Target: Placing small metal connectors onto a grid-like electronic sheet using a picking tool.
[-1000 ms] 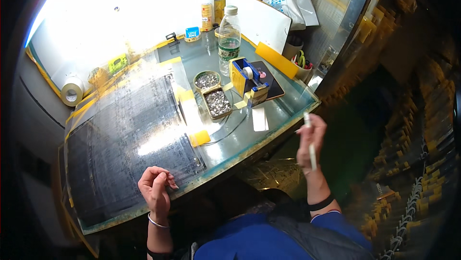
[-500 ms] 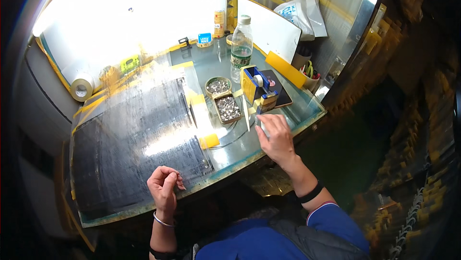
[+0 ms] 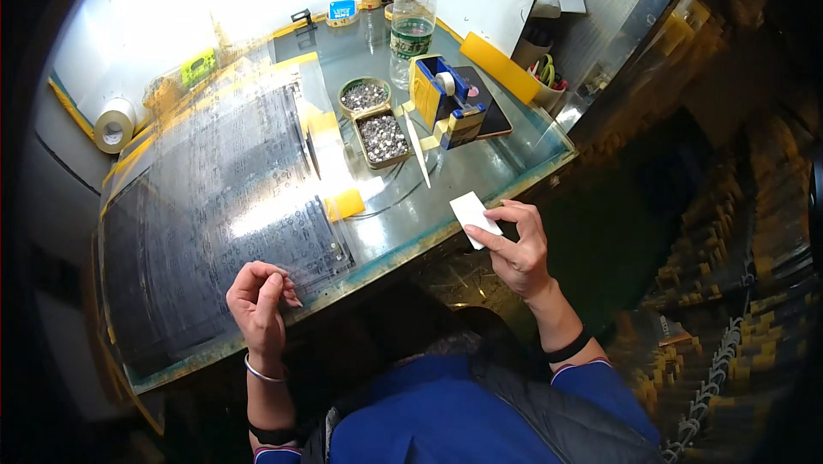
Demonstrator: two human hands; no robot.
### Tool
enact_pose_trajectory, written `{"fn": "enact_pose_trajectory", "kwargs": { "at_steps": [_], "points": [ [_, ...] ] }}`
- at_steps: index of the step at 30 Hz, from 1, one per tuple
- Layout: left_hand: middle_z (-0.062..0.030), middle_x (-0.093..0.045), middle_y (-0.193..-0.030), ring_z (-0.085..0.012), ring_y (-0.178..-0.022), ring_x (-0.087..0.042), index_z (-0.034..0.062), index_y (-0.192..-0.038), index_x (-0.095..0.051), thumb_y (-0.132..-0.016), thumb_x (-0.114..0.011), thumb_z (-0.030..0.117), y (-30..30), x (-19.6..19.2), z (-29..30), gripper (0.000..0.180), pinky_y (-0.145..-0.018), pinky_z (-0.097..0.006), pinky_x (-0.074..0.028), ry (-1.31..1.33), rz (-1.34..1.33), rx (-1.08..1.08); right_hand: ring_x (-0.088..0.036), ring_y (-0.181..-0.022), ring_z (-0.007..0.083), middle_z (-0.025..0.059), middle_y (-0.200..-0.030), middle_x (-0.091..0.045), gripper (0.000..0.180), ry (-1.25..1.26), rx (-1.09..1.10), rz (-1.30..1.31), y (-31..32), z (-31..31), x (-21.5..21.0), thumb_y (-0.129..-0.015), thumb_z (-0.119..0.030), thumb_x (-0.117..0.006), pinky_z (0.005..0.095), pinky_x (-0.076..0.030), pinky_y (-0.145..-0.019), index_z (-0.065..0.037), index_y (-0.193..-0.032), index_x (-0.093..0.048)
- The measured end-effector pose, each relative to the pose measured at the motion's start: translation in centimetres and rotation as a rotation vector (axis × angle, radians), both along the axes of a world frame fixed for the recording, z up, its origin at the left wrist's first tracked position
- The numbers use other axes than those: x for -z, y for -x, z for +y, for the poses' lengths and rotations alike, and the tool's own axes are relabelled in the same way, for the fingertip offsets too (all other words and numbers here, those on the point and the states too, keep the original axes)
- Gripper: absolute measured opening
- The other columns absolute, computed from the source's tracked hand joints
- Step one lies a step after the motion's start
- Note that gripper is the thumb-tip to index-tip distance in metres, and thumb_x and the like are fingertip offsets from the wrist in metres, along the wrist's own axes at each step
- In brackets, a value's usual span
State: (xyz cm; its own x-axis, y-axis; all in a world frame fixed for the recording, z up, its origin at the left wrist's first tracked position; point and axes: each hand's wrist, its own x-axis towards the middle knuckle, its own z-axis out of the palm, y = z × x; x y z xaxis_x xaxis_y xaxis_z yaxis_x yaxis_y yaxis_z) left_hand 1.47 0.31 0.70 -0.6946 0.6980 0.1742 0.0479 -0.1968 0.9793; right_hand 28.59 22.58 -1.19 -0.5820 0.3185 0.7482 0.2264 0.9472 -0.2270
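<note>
My right hand (image 3: 523, 245) pinches a small white card (image 3: 474, 217) between thumb and fingers, just off the table's front edge. My left hand (image 3: 260, 299) hovers over the near edge of a dark sheet (image 3: 206, 224), its thumb pressed to curled fingers; whatever it may hold is hidden. Beyond the card lies a slim white pointed tool (image 3: 417, 149). Beside it are a rectangular tin (image 3: 383, 161) and a round tin (image 3: 345, 110), both filled with small shiny bits. A blue and yellow tape dispenser (image 3: 422, 91) stands to their right.
A plastic bottle (image 3: 413, 31) stands upright behind the dispenser, and a dark flat pad (image 3: 495, 113) lies next to it. A wide tape roll (image 3: 114, 127) sits at the far left. Yellow tape (image 3: 345, 204) marks the glass table. Pens fill a holder (image 3: 549, 94) at the right.
My right hand has drawn back from near the tape dispenser, and the white card now shows clearly in its fingers. The view has shifted; my left hand keeps its curled pose.
</note>
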Motion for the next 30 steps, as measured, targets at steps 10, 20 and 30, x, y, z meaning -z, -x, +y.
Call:
{"fn": "enact_pose_trajectory", "kwargs": {
  "at_steps": [10,20,30],
  "points": [
    [-0.0070,-0.060,-0.073,-0.0097,-0.059,-0.056,-0.0019,-0.086,-0.059,-0.091,-0.056,0.005,0.2,0.0,0.0,0.009,-0.053,-0.022,-0.049,-0.025,-0.014,0.018,-0.062,-0.092,0.0260,0.0071,-0.097,-0.064,0.034,-0.015,-0.160,0.166,1.9,-1.6,-2.8,-0.073,0.007,-0.066,0.0396,-0.054,-0.084,-0.009,-0.103,-0.072],
    [-0.0070,-0.061,-0.073,-0.0096,-0.059,-0.056,-0.0023,-0.086,-0.060,-0.091,-0.057,0.005,0.1,-0.1,0.0,0.009,-0.053,-0.022,-0.049,-0.027,-0.029,0.030,-0.071,-0.085,0.0241,0.0164,-0.106,-0.067,0.032,1.555,-0.365,0.581,4.1,-2.9,-3.2,-0.099,-0.012,-0.053,0.0324,-0.060,-0.074,0.000,-0.128,-0.047],
    [-0.0075,-0.061,-0.073,-0.0101,-0.059,-0.057,-0.0027,-0.086,-0.060,-0.091,-0.057,0.005,0.3,0.1,0.0,0.010,-0.054,-0.022,-0.049,-0.033,-0.024,0.033,-0.065,-0.100,0.0166,0.0121,-0.116,-0.066,0.029,0.935,-0.228,0.289,3.2,-1.6,-1.8,-0.081,0.008,-0.071,0.0260,-0.051,-0.086,0.000,-0.109,-0.070]
  ]
}}
